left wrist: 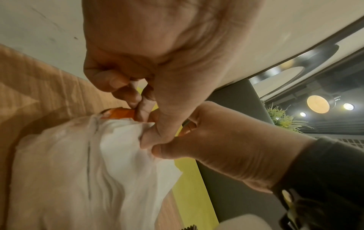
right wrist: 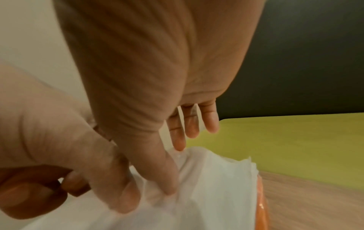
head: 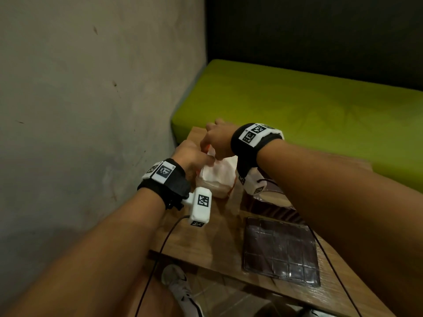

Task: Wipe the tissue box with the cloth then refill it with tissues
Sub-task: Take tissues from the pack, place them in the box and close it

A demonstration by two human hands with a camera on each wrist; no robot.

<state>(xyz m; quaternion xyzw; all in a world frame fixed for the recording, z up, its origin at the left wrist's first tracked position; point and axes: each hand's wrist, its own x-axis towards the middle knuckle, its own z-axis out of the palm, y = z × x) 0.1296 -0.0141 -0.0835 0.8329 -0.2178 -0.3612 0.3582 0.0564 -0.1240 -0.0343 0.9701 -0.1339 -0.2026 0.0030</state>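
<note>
Both bare forearms fill the lower half of the head view, reaching to the far corner of the brown wooden table (head: 212,245) at centre frame, beside the lime-green bench cushion (head: 297,106). Below them lies the dark square ribbed plastic tissue box (head: 281,250), apart from the hands. At centre stands the clear plastic pack of white tissues with orange trim (head: 217,177). Left hand (head: 192,156) and right hand (head: 218,139) each pinch its top edge, seemingly opening the wrapper. Contents look light, soft and easily torn; gripping the whole stack by its sides seems safest.
</note>
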